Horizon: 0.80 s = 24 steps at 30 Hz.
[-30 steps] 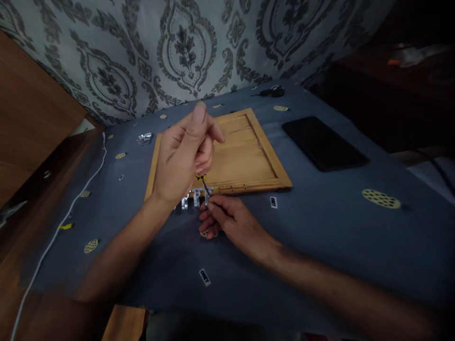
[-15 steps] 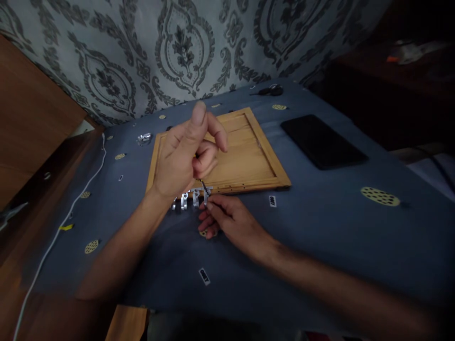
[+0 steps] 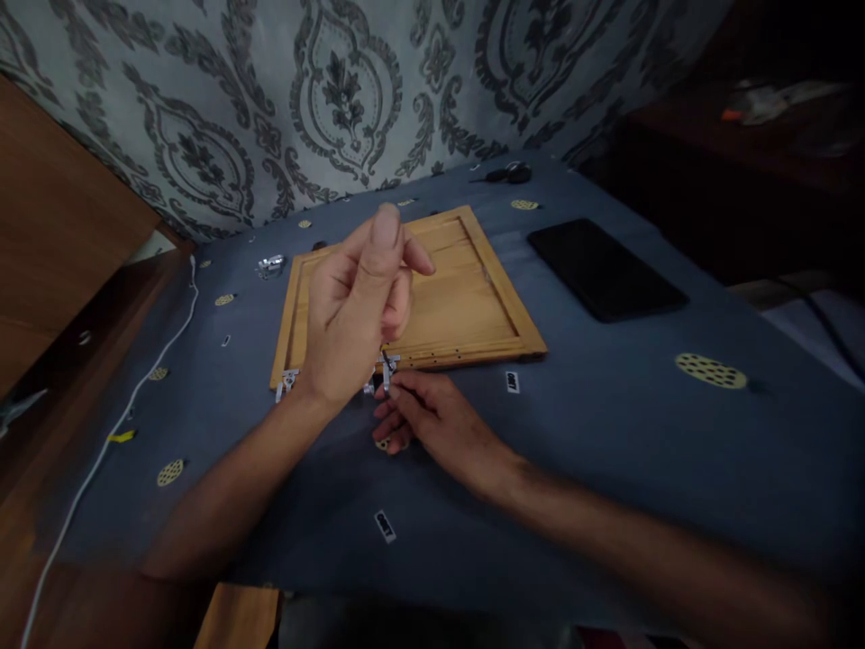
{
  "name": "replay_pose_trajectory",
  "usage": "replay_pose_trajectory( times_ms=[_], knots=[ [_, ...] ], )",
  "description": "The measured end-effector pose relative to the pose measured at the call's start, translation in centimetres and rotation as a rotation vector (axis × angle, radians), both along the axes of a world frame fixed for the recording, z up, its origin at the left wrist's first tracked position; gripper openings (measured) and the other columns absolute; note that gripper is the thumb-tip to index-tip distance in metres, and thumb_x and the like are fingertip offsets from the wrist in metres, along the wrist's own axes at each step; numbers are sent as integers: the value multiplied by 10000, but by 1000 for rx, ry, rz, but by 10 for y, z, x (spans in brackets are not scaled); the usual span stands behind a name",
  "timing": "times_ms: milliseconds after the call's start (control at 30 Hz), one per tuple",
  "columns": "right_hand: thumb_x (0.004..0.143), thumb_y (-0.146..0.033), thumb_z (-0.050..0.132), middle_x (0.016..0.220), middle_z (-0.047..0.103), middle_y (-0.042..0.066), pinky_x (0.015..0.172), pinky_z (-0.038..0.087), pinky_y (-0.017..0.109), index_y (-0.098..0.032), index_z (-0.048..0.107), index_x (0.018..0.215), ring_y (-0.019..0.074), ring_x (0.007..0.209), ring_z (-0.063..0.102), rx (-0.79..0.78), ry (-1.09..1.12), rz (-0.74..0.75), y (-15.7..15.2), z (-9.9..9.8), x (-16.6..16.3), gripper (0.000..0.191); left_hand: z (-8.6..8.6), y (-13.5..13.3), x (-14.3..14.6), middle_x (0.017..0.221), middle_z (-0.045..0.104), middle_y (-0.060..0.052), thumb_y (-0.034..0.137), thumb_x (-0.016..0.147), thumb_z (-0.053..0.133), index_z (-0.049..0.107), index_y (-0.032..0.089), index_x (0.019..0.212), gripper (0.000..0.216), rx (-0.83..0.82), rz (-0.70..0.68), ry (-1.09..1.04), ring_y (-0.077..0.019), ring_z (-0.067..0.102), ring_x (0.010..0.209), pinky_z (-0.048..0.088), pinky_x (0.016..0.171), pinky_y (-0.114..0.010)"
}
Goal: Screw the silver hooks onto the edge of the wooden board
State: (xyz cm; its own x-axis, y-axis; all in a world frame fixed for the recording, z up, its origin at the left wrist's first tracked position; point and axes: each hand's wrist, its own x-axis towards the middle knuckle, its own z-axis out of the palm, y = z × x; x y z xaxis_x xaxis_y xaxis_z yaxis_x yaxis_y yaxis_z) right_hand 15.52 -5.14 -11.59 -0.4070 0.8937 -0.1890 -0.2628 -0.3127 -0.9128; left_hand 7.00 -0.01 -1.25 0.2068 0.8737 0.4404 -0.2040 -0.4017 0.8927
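Grey damask-patterned wall covering (image 3: 223, 117) stands behind a blue tablecloth (image 3: 595, 451). On the cloth, 1 framed wooden panel (image 3: 459, 297) lies flat, small dark holes along its near edge. 1 black tablet (image 3: 605, 270) lies to its right, apart from it. Left hand (image 3: 358, 302): raised over the panel's near part, thumb up, fingers curled inward; whether they grip anything cannot be told, the far side being hidden. Right hand (image 3: 432, 410): thumb and index finger pinch the lower end of 1 silver metal fitting (image 3: 387, 371) at the panel's near edge. 1 slim dark screwdriver shaft (image 3: 385, 359) shows between the left hand and that fitting.
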Motion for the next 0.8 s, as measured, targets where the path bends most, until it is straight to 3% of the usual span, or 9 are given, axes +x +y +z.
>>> replay_pose_trajectory(
  times_ms=[267,500,800],
  knots=[
    [937,-228,551,708,616,8,492,538,228,-167,590,791,117,548,658,-17,-16,-15,0,3,0,164,4,11,-13,395,156,112,648,891,577,554,197,627,524,-73,-254,85,-45,90,307,133,325,-213],
    [946,-233,560,693,630,-2,497,535,215,-172,584,813,95,503,627,-14,-9,12,0,3,2,148,-4,1,-1,516,396,60,560,887,652,620,184,768,395,82,126,-38,-55,327,406,241,384,-216],
    [959,-199,507,676,640,13,515,555,237,-172,587,816,112,517,641,-36,-53,15,0,6,1,166,4,0,-2,463,208,86,526,936,589,606,230,740,356,-2,61,5,-74,125,360,154,341,-254]
  ],
)
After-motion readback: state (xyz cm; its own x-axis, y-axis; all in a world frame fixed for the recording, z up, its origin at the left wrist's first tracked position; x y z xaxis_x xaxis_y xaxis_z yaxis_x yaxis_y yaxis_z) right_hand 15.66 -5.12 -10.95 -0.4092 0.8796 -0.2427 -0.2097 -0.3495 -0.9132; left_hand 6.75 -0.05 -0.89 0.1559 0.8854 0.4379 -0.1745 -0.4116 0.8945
